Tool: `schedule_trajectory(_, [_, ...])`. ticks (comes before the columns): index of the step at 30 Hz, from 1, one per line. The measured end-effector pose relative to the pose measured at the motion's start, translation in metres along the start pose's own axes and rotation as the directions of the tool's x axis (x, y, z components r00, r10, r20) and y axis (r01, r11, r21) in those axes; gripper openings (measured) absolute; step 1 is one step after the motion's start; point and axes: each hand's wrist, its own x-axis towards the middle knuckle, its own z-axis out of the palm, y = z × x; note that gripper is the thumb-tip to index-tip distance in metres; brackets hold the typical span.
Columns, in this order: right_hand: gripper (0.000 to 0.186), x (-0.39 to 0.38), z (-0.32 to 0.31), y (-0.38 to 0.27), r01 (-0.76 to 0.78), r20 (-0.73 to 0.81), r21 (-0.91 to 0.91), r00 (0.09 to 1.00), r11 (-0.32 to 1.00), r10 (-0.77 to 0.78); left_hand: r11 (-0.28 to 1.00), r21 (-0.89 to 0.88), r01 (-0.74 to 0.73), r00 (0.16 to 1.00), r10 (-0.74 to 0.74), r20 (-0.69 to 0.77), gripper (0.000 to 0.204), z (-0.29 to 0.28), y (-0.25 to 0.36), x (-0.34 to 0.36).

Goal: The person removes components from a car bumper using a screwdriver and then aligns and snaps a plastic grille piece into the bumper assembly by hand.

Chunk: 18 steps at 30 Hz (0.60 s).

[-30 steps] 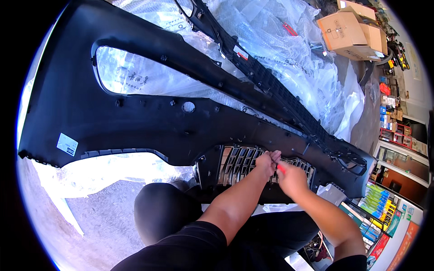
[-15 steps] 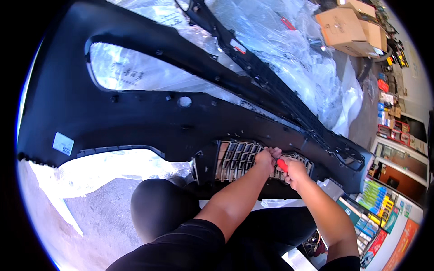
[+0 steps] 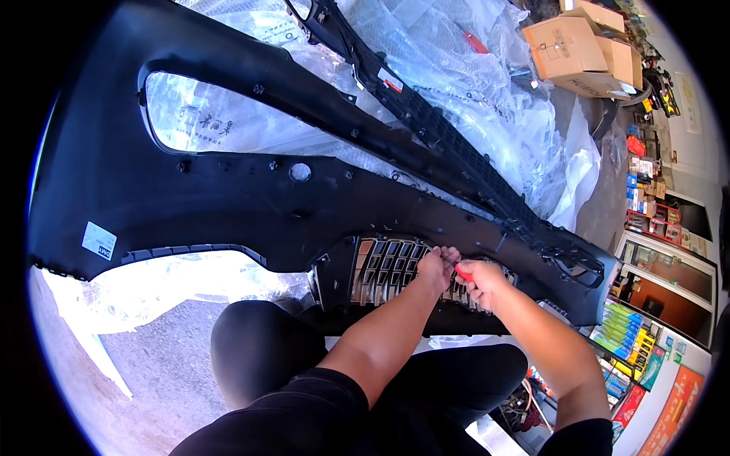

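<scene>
A large black car bumper (image 3: 228, 190) lies inner side up across my lap and the floor before me. Set into it is a grille (image 3: 388, 262) with shiny-edged slats. My right hand (image 3: 483, 283) is closed around the red handle of a screwdriver (image 3: 464, 273), whose thin shaft points left toward my other hand. Over the grille's upper edge, my left hand (image 3: 436, 266) is closed in a pinch by the screwdriver's tip. What its fingers hold, if anything, is hidden.
A long black trim piece (image 3: 449, 137) slants across the bumper's far side. Clear plastic wrap (image 3: 487, 99) covers the floor beyond, with a red tool (image 3: 476, 42) on it. An open cardboard box (image 3: 566, 49) stands far right. Shelves with colourful packages (image 3: 627, 334) line the right side.
The whole view has shifted slightly left. The red screwdriver handle lies flatter in my right hand. Both hands stay together over the same part of the grille.
</scene>
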Motion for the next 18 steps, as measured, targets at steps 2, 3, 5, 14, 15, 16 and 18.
schedule_trajectory(2, [0.04, 0.001, 0.002, 0.009, 0.151, -0.046, -0.236, 0.985, 0.96, -0.166, 1.0, 0.015, 0.016, 1.0, -0.016, -0.015, 0.032, -0.002, 0.001, 0.002])
schedule_trajectory(3, [0.04, -0.001, 0.004, 0.016, 0.213, -0.054, -0.351, 0.968, 0.912, -0.246, 0.999, 0.023, 0.025, 0.999, -0.024, -0.026, 0.032, -0.004, 0.002, 0.002])
schedule_trajectory(5, [0.041, -0.043, 0.011, -0.012, 0.456, 0.12, -0.806, 0.75, 0.377, -0.651, 0.999, -0.004, 0.053, 0.998, -0.053, -0.035, 0.032, -0.013, 0.004, 0.012])
schedule_trajectory(14, [0.024, -0.022, 0.027, 0.011, 0.442, -0.115, -0.627, 0.761, 0.641, -0.638, 0.991, 0.13, 0.023, 0.997, -0.013, -0.078, 0.032, -0.012, 0.001, -0.008])
schedule_trajectory(15, [0.025, -0.016, 0.023, 0.005, 0.307, -0.169, -0.349, 0.909, 0.885, -0.382, 0.986, 0.167, 0.02, 0.994, -0.001, -0.11, 0.032, -0.004, 0.003, -0.014])
schedule_trajectory(16, [0.028, -0.014, 0.02, -0.002, 0.091, -0.124, -0.038, 0.988, 0.995, -0.095, 0.985, 0.17, 0.027, 0.993, -0.007, -0.118, 0.03, -0.008, 0.005, -0.009])
schedule_trajectory(18, [0.031, -0.012, 0.019, -0.013, -0.182, 0.033, 0.311, 0.983, 0.933, 0.181, 0.982, 0.186, 0.033, 0.994, -0.013, -0.108, 0.03, -0.017, 0.007, 0.011])
